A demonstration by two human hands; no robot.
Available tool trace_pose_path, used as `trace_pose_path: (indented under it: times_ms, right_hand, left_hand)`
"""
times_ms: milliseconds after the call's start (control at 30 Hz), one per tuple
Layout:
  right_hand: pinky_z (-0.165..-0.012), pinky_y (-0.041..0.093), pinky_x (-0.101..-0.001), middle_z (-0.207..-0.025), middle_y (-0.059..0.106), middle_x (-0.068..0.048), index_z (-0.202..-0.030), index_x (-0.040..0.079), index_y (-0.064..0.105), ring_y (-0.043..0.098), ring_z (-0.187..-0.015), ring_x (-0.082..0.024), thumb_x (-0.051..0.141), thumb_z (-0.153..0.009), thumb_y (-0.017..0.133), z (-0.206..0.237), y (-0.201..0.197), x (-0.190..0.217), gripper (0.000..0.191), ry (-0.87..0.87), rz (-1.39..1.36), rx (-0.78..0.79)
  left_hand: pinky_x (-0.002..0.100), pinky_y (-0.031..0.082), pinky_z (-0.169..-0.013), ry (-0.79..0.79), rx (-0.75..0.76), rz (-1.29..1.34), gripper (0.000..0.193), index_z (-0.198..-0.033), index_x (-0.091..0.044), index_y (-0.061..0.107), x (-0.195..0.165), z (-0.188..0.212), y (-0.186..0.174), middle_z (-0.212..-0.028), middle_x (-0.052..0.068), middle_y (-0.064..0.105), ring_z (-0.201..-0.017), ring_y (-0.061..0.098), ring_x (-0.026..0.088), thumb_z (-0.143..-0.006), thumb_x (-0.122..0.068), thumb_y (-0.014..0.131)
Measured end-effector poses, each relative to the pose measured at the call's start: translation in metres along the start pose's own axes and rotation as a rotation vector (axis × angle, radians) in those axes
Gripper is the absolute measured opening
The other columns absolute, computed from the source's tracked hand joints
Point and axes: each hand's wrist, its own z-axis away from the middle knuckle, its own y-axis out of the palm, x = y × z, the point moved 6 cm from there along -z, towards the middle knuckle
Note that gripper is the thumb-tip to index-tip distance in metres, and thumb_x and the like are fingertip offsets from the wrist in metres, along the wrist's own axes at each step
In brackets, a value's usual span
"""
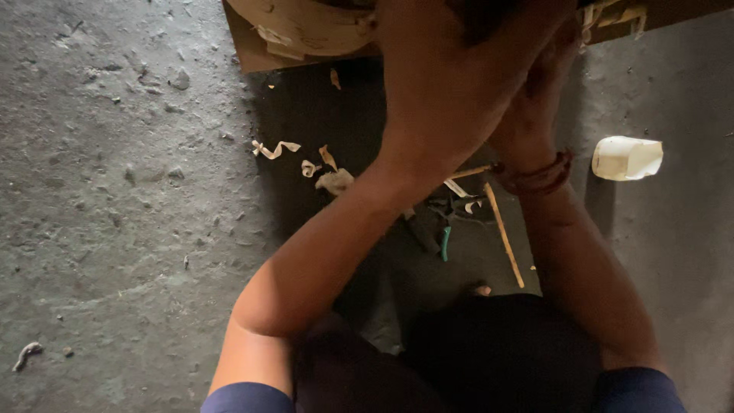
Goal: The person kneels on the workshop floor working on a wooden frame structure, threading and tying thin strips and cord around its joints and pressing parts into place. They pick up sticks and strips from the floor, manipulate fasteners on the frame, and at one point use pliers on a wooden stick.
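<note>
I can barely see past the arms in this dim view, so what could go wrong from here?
The left hand covers the right hand, so neither grip shows; a slip could go unnoticed. A green-handled tool and a thin stick lie in shadow near the knees and could be knelt on. Wood shavings litter the floor.

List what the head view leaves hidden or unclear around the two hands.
- Left hand: its back faces the camera, so fingers and grip are hidden.
- Right hand: mostly covered by the left hand; grip hidden.
- Round pale wooden piece: cut off by the top edge.
- Small green-handled thing: too dark to identify.
</note>
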Motion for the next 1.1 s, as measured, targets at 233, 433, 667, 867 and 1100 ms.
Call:
trace_pose_path:
  times_ms: [233,433,667,867,1100]
  right_hand:
    - [-0.122,0.039,-0.0402,-0.158,0.040,-0.012,-0.159,0.009,0.032,0.042,-0.147,-0.025,0.015,-0.124,0.054,0.001,-0.004,0.011,0.042,0.001,-0.015,-0.010]
    - [-0.111,0.043,-0.0397,-0.136,0.045,-0.010,-0.153,0.009,0.036,0.046,-0.122,-0.022,0.020,-0.124,0.063,-0.002,-0.003,0.005,0.041,-0.006,-0.071,-0.015]
    - [-0.098,0.049,-0.0379,-0.129,0.057,-0.012,-0.141,0.005,0.048,0.056,-0.115,-0.025,0.015,-0.121,0.061,-0.017,-0.009,0.037,0.026,-0.015,-0.192,-0.033]
    - [-0.081,0.053,-0.0369,-0.116,0.068,-0.012,-0.125,0.001,0.060,0.067,-0.099,-0.027,0.008,-0.110,0.067,-0.007,-0.058,0.106,0.018,0.032,0.067,0.109]
    - [-0.076,0.052,-0.0322,-0.111,0.072,-0.008,-0.140,0.005,0.060,0.065,-0.093,-0.017,0.022,-0.101,0.063,0.185,-0.069,0.054,0.042,0.716,-0.335,0.355]
  left_hand:
    - [0.019,0.047,-0.053,0.054,-0.016,-0.027,0.021,-0.093,-0.013,0.071,0.004,0.000,-0.003,-0.067,-0.002,0.066,-0.055,0.064,0.005,-0.110,-0.025,0.072]
    - [0.017,0.041,-0.049,0.032,-0.167,-0.045,0.031,-0.081,-0.016,0.069,0.015,0.004,0.010,-0.057,-0.004,0.060,-0.046,0.056,0.002,-0.110,-0.027,0.073]
    - [0.019,0.050,-0.054,0.008,-0.053,-0.085,0.027,-0.087,-0.011,0.071,0.008,0.000,0.003,-0.067,-0.001,0.069,-0.055,0.067,0.006,-0.110,-0.025,0.075]
    - [0.032,0.050,-0.068,-0.035,0.250,-0.418,0.023,-0.098,-0.007,0.074,-0.005,0.002,0.010,-0.086,0.004,0.069,-0.075,0.064,0.018,-0.091,-0.027,0.083]
    - [0.045,0.054,-0.090,0.407,0.880,-0.526,0.021,-0.114,-0.011,0.069,0.016,0.054,0.054,-0.113,0.003,0.063,-0.105,0.062,0.026,-0.101,-0.025,0.077]
